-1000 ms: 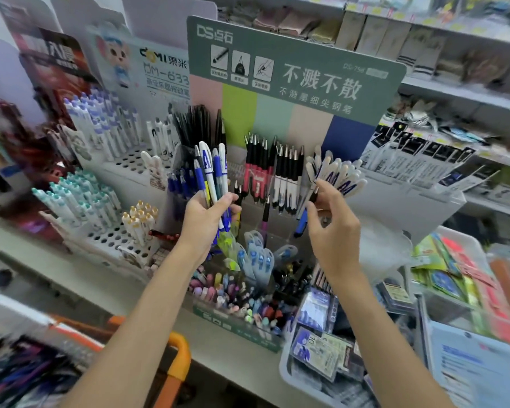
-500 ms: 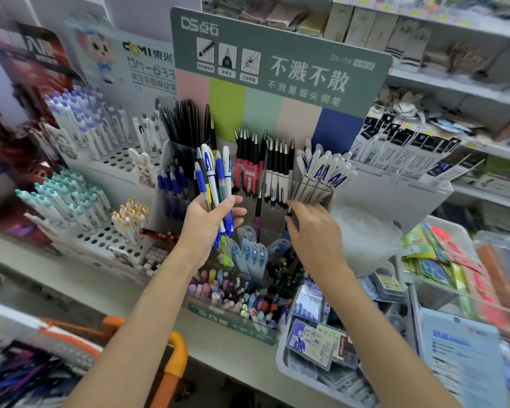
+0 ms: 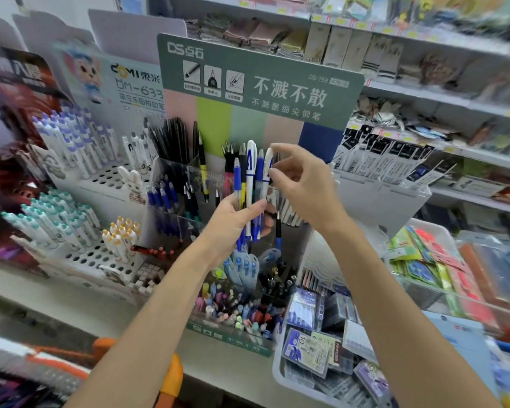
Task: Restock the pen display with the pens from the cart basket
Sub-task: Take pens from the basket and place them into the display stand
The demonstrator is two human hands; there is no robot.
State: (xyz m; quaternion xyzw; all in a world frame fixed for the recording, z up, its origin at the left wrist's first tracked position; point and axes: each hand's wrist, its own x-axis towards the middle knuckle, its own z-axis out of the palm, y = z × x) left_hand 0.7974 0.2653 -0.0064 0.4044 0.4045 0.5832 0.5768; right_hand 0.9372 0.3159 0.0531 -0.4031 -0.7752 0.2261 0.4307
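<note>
Plastic pens (slim, glossy) in left hand; right hand pinches one.

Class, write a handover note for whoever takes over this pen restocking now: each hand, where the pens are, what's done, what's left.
Left hand: grips an upright bundle of blue-and-white plastic pens in front of the clear plastic pen display.
Right hand: thumb and forefinger pinch the cap end of one white pen in that bundle.
Done: other white pens stand in the display compartment behind the hands.
Left: slot the pinched pen, then the rest of the bundle.
Cart basket out of view; only an orange cart handle shows.
</note>
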